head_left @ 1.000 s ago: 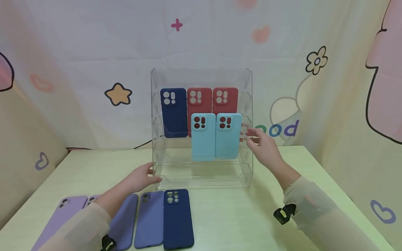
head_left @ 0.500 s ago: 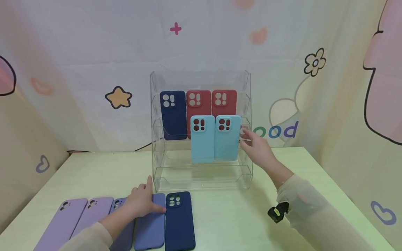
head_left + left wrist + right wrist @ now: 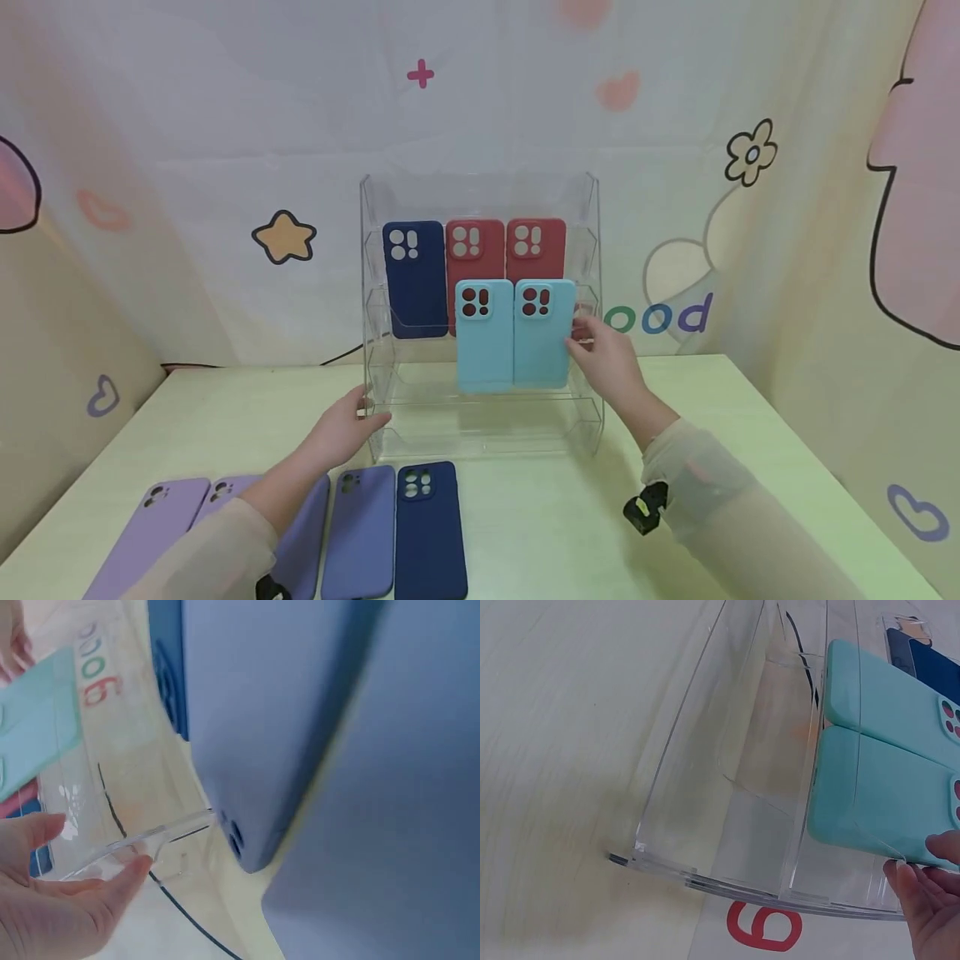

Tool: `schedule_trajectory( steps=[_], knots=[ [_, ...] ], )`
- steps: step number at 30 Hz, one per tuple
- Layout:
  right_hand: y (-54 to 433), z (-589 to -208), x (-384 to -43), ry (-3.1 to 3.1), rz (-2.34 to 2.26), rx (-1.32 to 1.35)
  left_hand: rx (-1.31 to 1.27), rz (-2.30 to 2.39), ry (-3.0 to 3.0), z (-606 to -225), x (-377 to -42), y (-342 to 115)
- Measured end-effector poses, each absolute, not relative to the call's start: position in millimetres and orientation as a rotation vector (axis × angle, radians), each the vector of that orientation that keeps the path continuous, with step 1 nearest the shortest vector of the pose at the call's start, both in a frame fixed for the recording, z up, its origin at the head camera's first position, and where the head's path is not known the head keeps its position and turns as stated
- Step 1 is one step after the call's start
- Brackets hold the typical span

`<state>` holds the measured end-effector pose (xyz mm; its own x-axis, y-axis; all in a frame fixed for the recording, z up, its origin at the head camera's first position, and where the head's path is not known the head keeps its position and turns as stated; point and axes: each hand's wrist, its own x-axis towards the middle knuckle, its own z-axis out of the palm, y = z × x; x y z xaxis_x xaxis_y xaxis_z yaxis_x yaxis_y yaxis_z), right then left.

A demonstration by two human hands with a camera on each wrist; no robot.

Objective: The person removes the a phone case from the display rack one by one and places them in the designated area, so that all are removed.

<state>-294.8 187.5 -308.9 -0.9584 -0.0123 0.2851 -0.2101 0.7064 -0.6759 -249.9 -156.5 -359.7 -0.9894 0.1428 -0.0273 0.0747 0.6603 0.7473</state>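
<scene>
In the head view a clear acrylic display rack (image 3: 480, 437) stands upright on the table. Two light blue phone cases (image 3: 484, 354) (image 3: 542, 354) lean side by side in a middle tier, partly covering two red phone cases (image 3: 475, 250) (image 3: 536, 248). A dark blue phone case (image 3: 416, 287) stands behind to the left. My left hand (image 3: 337, 433) holds the rack's left side panel, thumb in front; the left wrist view shows the panel between thumb and fingers. With curled fingers my right hand (image 3: 609, 358) pinches the right edge of the right light blue case; some fingertips are hidden.
Several phone cases lie in a row before the rack: a dark blue phone case (image 3: 431, 533), a blue-violet phone case (image 3: 358, 533) and lilac phone cases (image 3: 150, 533), partly under my left arm. A patterned curtain (image 3: 480, 100) hangs close behind and at the sides.
My left hand left the rack, passed over the blue-violet case, and is back at the rack's side. My right hand moved left from beside the rack to the light blue case's edge.
</scene>
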Motion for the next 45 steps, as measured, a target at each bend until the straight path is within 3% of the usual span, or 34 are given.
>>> schedule_trajectory(
  steps=[15,32,45],
  knots=[
    [194.3,-302.1,-302.2,-2.586,1.033,0.326,0.255,1.418,2.497,-354.8,-279.5,-163.2],
    [205.3,-275.0,-291.1,-2.325,1.127,0.416,0.272,1.419,2.351,-356.6,-287.3,-168.4],
    [218.1,-285.1,-268.6,-2.542,1.274,0.334,0.285,1.423,2.297,-355.2,-285.7,-170.7]
  ],
)
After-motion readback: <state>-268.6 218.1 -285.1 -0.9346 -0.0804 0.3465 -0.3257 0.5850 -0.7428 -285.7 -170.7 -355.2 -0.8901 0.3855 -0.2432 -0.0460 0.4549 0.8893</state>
